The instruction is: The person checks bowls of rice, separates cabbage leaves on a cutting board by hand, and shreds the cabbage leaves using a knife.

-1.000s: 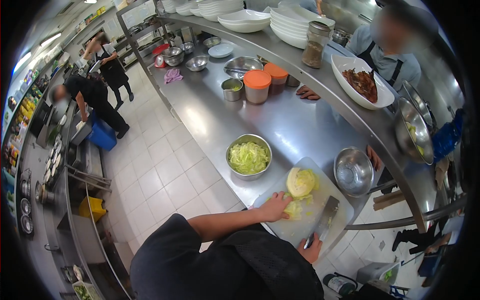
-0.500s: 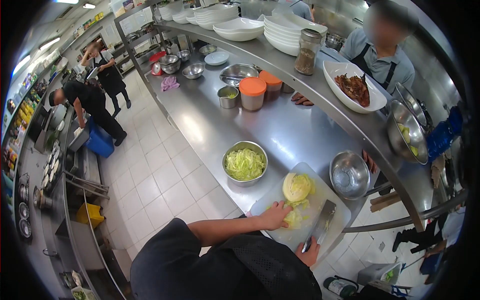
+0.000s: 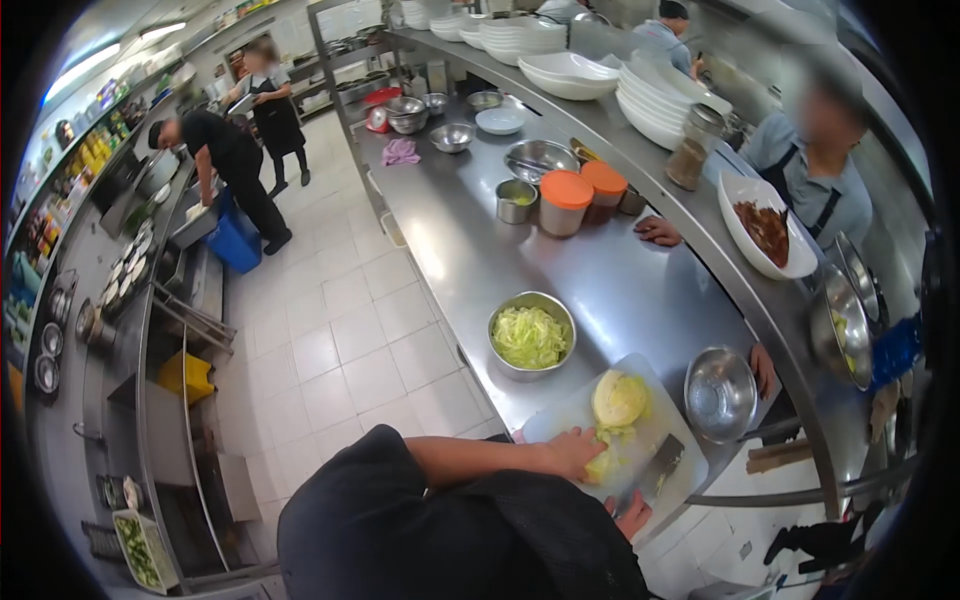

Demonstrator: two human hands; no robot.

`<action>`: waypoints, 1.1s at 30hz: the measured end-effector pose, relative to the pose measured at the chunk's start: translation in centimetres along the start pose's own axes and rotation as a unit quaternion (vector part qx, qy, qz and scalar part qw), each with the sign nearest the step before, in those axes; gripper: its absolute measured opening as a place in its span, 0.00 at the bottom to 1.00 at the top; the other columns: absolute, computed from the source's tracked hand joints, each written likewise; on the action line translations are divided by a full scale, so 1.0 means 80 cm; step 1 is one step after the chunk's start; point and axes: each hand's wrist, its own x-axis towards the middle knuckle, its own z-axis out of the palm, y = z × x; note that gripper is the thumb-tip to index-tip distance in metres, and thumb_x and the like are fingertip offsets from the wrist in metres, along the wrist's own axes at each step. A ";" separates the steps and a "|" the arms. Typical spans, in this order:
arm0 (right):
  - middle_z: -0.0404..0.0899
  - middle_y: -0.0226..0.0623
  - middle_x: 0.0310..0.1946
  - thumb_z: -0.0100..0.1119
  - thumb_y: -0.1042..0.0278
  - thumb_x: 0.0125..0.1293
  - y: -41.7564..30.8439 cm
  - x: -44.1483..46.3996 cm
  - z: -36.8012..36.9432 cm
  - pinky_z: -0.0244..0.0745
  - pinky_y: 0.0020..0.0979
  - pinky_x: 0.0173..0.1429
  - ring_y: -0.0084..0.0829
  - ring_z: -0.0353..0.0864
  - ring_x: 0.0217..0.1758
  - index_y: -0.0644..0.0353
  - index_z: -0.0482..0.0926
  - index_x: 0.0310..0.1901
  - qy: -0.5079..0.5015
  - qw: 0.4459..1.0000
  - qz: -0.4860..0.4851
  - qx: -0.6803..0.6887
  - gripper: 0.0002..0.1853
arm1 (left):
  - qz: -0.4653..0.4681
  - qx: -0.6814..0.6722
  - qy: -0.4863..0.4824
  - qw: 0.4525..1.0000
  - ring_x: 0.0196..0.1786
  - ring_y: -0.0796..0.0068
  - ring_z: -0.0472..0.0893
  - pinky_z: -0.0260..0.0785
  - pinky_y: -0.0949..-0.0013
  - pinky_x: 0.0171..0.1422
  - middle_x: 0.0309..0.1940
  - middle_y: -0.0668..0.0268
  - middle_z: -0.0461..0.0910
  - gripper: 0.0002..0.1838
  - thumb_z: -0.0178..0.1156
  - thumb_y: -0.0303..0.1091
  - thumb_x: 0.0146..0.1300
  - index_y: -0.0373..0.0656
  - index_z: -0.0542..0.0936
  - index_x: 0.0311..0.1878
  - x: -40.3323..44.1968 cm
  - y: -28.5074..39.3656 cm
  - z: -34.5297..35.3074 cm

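Observation:
A white cutting board (image 3: 545, 424) lies at the near edge of the steel table. On it sits a cut cabbage half (image 3: 619, 398), pale side up. My left hand (image 3: 573, 453) rests on loose cabbage leaves (image 3: 600, 466) just below that half, its fingers bent over them. My right hand (image 3: 631, 515) is closed round the handle of a wide-bladed knife (image 3: 659, 468), whose blade lies low over the board to the right of the leaves. Shredded cabbage (image 3: 530, 337) fills a steel bowl (image 3: 571, 352) beyond the board's left corner.
An empty steel bowl (image 3: 720, 394) stands right of the board. Orange-lidded tubs (image 3: 566, 190) are farther back. Across the table a co-worker (image 3: 815, 170) rests both hands on it. A steel shelf (image 3: 745, 300) with white dishes overhangs the right side. Two people stand at the left.
The view has swung, so the table and board sit farther right and lower in the frame. Both my hands remain at the board, the left on the leaves and the right on the knife.

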 end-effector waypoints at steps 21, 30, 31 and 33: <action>0.74 0.44 0.46 0.70 0.78 0.53 -0.046 0.039 0.032 0.75 0.40 0.43 0.43 0.78 0.38 0.61 0.77 0.57 -0.192 0.964 -0.018 0.181 0.27 | 0.146 0.028 0.053 0.987 0.43 0.40 0.85 0.78 0.48 0.47 0.54 0.43 0.75 0.19 0.66 0.29 0.54 0.43 0.83 0.51 0.017 -0.010 -0.001; 0.75 0.45 0.44 0.70 0.79 0.52 -0.049 0.040 0.034 0.74 0.42 0.42 0.46 0.78 0.37 0.62 0.77 0.53 -0.190 0.970 -0.009 0.148 0.24 | 0.141 0.026 0.036 0.989 0.44 0.41 0.86 0.79 0.48 0.49 0.56 0.42 0.75 0.19 0.67 0.29 0.53 0.44 0.85 0.50 0.020 -0.006 -0.010; 0.75 0.45 0.44 0.70 0.79 0.52 -0.050 0.041 0.033 0.74 0.42 0.42 0.46 0.79 0.37 0.62 0.77 0.53 -0.191 0.971 -0.009 0.145 0.24 | 0.138 0.028 0.033 0.990 0.45 0.41 0.86 0.79 0.48 0.49 0.57 0.42 0.75 0.19 0.68 0.29 0.52 0.44 0.85 0.51 0.021 -0.006 -0.010; 0.75 0.45 0.44 0.70 0.79 0.52 -0.054 0.041 0.031 0.74 0.42 0.42 0.47 0.79 0.37 0.63 0.77 0.53 -0.191 0.971 -0.009 0.142 0.24 | 0.140 0.025 0.035 0.989 0.44 0.42 0.86 0.79 0.49 0.49 0.57 0.42 0.74 0.19 0.67 0.29 0.53 0.44 0.85 0.51 0.022 -0.008 -0.009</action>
